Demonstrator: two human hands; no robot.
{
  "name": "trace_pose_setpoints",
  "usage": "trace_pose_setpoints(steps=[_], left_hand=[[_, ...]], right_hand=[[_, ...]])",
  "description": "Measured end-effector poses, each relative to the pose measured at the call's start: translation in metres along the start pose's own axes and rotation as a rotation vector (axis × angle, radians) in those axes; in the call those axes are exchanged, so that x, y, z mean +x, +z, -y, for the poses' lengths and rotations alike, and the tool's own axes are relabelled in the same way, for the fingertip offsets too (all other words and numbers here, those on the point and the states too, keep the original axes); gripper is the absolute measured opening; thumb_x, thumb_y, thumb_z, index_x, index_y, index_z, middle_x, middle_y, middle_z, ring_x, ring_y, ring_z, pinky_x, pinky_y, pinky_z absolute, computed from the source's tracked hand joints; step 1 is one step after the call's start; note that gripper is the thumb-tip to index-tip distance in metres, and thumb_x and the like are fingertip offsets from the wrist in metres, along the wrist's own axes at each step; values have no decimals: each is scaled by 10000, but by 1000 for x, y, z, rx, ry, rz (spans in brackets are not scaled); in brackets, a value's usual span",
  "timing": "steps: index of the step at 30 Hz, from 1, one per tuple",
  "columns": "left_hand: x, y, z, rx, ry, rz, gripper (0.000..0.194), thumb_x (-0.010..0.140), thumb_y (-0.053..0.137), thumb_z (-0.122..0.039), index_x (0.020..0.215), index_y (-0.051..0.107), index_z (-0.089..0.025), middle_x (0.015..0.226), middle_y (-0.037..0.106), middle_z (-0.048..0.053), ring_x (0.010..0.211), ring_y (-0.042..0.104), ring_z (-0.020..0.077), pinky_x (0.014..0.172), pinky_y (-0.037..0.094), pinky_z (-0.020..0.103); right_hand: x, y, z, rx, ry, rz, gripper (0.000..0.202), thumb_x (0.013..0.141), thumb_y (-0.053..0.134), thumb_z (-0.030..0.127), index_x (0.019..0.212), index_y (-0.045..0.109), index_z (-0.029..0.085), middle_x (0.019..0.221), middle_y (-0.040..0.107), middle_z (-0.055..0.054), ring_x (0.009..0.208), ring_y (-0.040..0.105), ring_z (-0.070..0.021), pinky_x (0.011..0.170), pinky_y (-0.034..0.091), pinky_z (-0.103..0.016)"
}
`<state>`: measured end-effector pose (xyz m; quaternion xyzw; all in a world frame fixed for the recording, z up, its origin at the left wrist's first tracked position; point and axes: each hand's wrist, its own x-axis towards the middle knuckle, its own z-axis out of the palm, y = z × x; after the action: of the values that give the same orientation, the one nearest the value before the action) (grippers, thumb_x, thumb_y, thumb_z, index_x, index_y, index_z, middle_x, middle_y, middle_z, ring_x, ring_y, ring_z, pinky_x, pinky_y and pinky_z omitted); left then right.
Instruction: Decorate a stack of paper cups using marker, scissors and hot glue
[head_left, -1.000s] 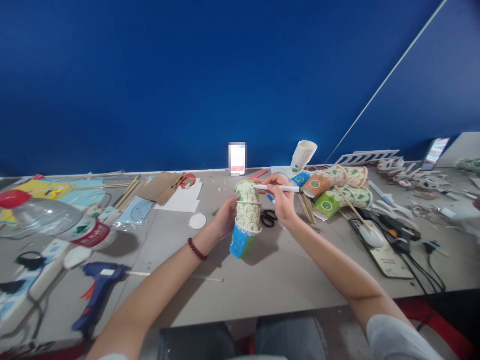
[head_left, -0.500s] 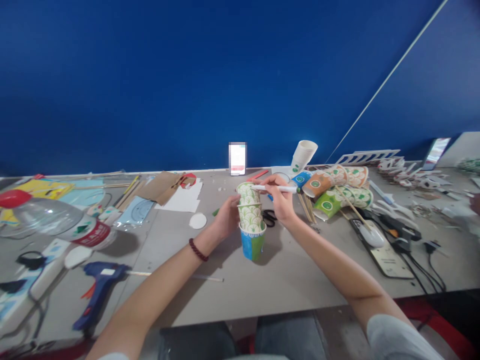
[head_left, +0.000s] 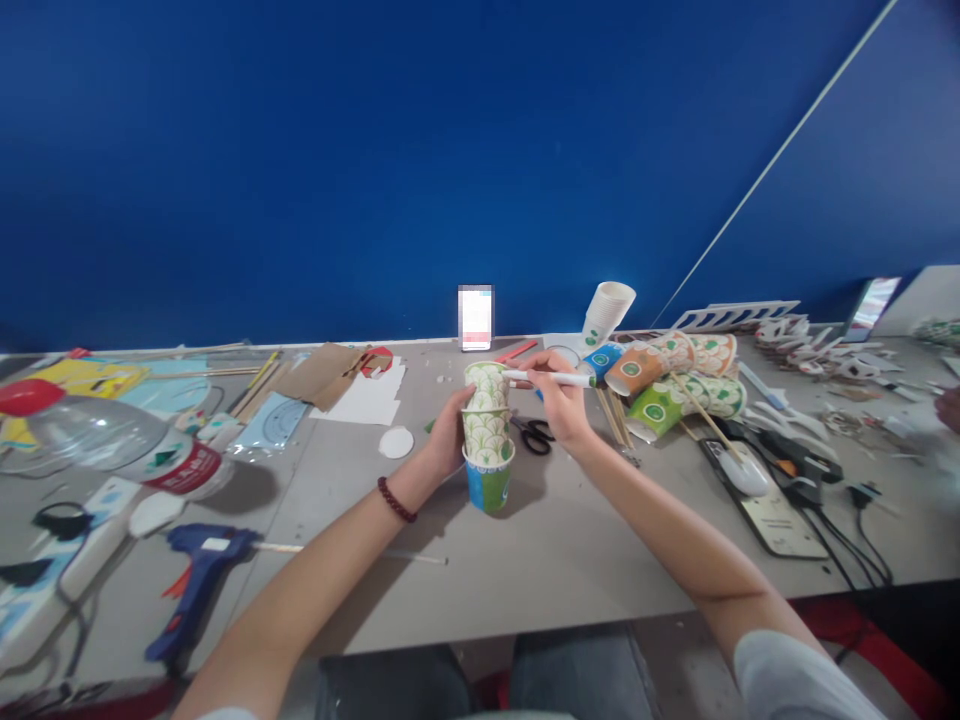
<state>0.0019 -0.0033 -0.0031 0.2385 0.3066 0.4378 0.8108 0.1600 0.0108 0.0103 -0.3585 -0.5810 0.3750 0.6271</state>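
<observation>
My left hand (head_left: 450,436) is closed around the stacked cups (head_left: 487,425), and my right hand (head_left: 562,398) pinches a marker (head_left: 559,379) by their top cup. Open surface (head_left: 517,585) spreads from the cups to the near edge; scissors (head_left: 535,437) lie just right.

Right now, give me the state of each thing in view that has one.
Patterned cups: stacked, in the left hand
Marker: in the right hand, cap unclear
Bottle: lying, red cap on
Glue gun: lying down
Power strip: plugs in
Phone by the wall: upright, screen lit
White cups: nested, tilted
Scissors: blades' spread unclear
</observation>
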Motion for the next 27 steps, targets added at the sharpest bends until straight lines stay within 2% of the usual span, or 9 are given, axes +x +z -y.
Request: trace_pose_setpoints(steps=[9,19,27], left_hand=[[3,-4,1,-10,12,17,380,780,528,-416,934,672,-100,736,704,103,677,670,223,636,522,314],[2,-4,-1,-13,29,-20,381,775,547,-394,969,674,-91,792,717,111,702,673,224,638,517,307],[1,-1,-2,-34,35,-36,336,764,551,-377,915,682,-107,749,715,96,684,676,217,660,525,309]], right_hand=[[-3,2,6,-21,10,21,51,810,562,250,785,605,238,883,674,-17,901,632,-203,842,513,-386],[-2,2,5,-56,-21,28,68,786,545,211,767,608,227,900,684,-23,930,632,-208,847,494,-373],[-2,3,13,-26,-44,44,113,742,519,160,668,570,230,729,638,3,977,646,-230,844,468,-366]])
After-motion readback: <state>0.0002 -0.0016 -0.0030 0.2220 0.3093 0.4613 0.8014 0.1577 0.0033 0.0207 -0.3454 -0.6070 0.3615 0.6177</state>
